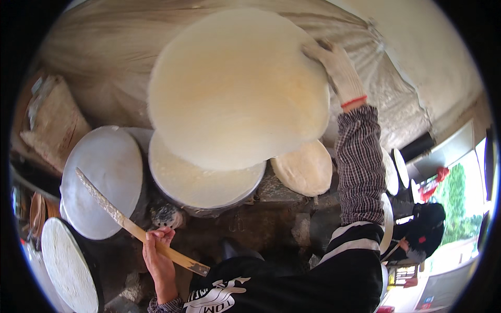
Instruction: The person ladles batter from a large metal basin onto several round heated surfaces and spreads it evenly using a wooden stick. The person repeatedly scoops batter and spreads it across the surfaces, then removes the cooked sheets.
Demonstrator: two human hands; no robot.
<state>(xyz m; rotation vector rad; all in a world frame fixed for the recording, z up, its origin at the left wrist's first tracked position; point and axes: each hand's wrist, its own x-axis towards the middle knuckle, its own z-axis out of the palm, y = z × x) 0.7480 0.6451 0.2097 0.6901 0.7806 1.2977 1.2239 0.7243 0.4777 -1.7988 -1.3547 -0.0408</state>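
My left hand [159,254], bare, grips the lower part of a long curved wooden scraper [129,225], whose whitish, coated end points up and left across a round grey griddle [105,176]. On my right hand [332,64] is a knitted glove with a red cuff. Its fingers hold the right edge of a large, thin, round pale pancake sheet [238,90], slightly blurred. The sheet hangs over the far part of a round griddle [207,191], which carries a pale layer. A smaller rounded pale mass [303,168], perhaps dough, lies right of this griddle, partly hidden by the sheet.
Another round surface with a white coating [68,266] stands at lower left. Draped stained sheeting [105,66] covers the far side, near a brown slab [58,117]. At right, several pale discs [399,168] stand near another person [422,231] in dark clothing holding a stick.
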